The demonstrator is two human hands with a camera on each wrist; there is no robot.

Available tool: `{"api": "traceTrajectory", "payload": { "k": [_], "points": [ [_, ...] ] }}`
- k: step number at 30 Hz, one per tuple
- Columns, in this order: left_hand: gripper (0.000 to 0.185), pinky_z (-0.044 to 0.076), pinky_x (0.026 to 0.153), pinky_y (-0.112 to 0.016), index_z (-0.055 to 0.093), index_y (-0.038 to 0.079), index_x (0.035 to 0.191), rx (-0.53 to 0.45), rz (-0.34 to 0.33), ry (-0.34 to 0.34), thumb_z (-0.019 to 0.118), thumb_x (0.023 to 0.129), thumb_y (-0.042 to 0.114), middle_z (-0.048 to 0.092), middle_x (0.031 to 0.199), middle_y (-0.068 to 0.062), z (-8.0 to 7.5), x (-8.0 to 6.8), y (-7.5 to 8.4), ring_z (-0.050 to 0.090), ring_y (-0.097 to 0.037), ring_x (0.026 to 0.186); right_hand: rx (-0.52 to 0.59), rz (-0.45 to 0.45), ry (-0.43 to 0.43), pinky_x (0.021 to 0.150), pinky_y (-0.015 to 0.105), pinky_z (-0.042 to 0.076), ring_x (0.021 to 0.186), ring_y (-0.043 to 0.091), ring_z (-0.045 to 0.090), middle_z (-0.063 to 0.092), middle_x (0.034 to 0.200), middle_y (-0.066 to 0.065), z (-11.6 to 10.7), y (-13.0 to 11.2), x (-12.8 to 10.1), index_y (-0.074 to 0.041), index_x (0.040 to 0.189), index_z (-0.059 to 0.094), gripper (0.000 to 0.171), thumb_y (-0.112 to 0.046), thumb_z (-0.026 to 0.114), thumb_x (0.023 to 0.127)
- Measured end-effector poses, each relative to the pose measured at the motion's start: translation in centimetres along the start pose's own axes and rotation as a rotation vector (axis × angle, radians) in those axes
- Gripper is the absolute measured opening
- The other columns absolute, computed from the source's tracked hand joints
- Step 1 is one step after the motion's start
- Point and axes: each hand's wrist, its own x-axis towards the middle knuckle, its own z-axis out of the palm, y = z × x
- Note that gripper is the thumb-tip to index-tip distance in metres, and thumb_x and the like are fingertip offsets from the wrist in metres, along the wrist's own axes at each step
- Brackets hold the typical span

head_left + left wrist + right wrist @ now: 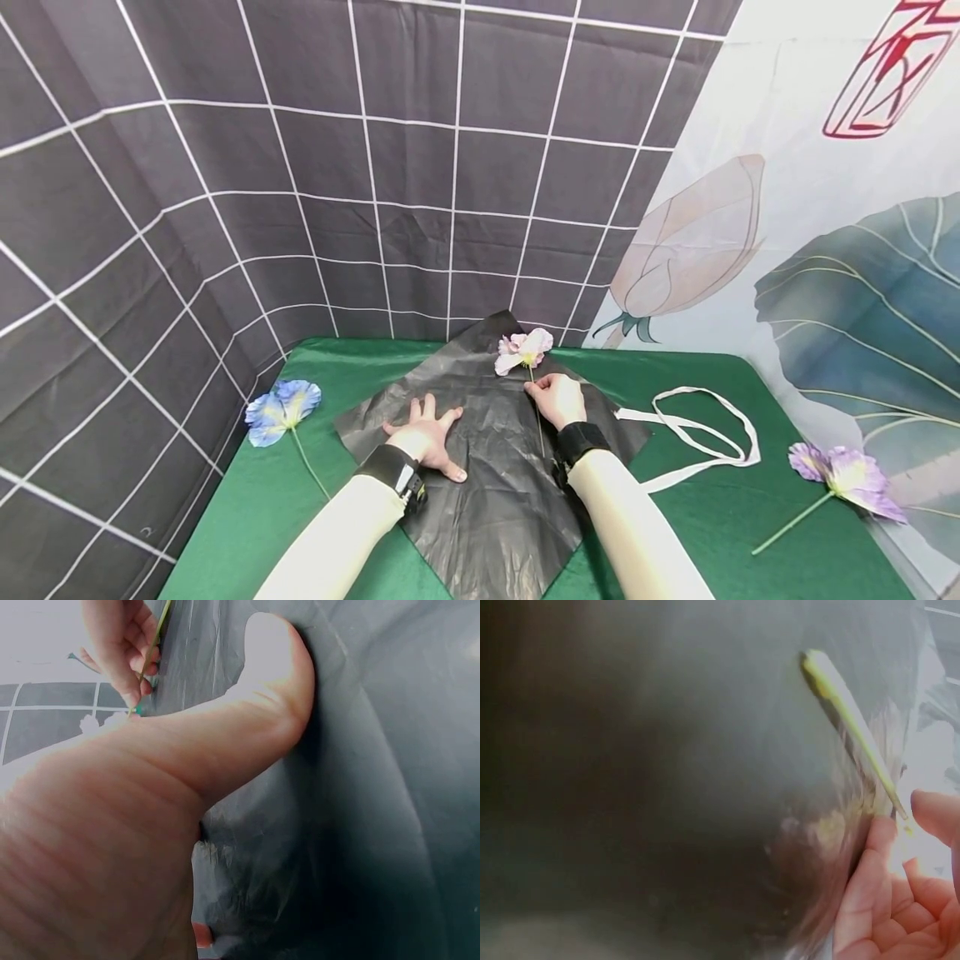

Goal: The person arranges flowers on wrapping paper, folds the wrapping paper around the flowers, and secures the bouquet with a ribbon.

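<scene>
A black sheet [495, 492] lies as a diamond on the green table [712, 517]. My left hand [427, 432] rests flat on it with fingers spread; in the left wrist view its thumb [277, 667] presses the sheet [390, 787]. A pink flower [523, 350] lies at the sheet's far corner, its thin stem [538, 425] running toward me. My right hand [557, 398] pinches that stem just below the bloom. The left wrist view shows the right hand [120, 645] curled round the stem [154, 641]. In the right wrist view, the stem [847, 712] crosses the sheet [667, 787].
A blue flower [282, 408] lies on the table at the left, off the sheet. A purple flower [847, 475] lies at the right edge. A looped white ribbon [697, 433] lies right of the sheet. Cloth backdrops close off the back and sides.
</scene>
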Motion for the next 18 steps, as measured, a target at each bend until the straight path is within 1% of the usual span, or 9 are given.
{"api": "traceTrajectory", "payload": {
  "k": [10, 14, 18],
  "points": [
    [0.118, 0.023, 0.100, -0.089, 0.029, 0.037, 0.158, -0.002, 0.003, 0.009, 0.089, 0.060, 0.065, 0.007, 0.169, -0.018, 0.1, 0.1, 0.0, 0.007, -0.046, 0.156, -0.020, -0.015, -0.045, 0.075, 0.045, 0.054, 0.078, 0.026, 0.070, 0.076, 0.081, 0.004, -0.7, 0.3, 0.1, -0.011, 0.084, 0.075, 0.029, -0.040, 0.076, 0.085],
    [0.118, 0.022, 0.100, -0.089, 0.029, 0.037, 0.158, -0.004, 0.003, 0.009, 0.089, 0.061, 0.064, 0.008, 0.169, -0.018, 0.0, 0.0, 0.0, 0.007, -0.046, 0.156, -0.052, -0.003, -0.083, 0.071, 0.041, 0.053, 0.076, 0.023, 0.068, 0.075, 0.081, 0.002, -1.0, 0.5, 0.1, -0.014, 0.082, 0.074, 0.029, -0.043, 0.076, 0.084],
    [0.118, 0.023, 0.100, -0.089, 0.029, 0.037, 0.158, -0.003, 0.000, 0.006, 0.089, 0.060, 0.064, 0.008, 0.169, -0.018, -0.1, -0.1, 0.1, 0.007, -0.046, 0.156, -0.080, -0.013, -0.124, 0.067, 0.036, 0.050, 0.072, 0.021, 0.065, 0.073, 0.077, 0.001, -1.3, 0.6, 0.0, -0.016, 0.075, 0.073, 0.021, -0.035, 0.076, 0.082]
  ]
}}
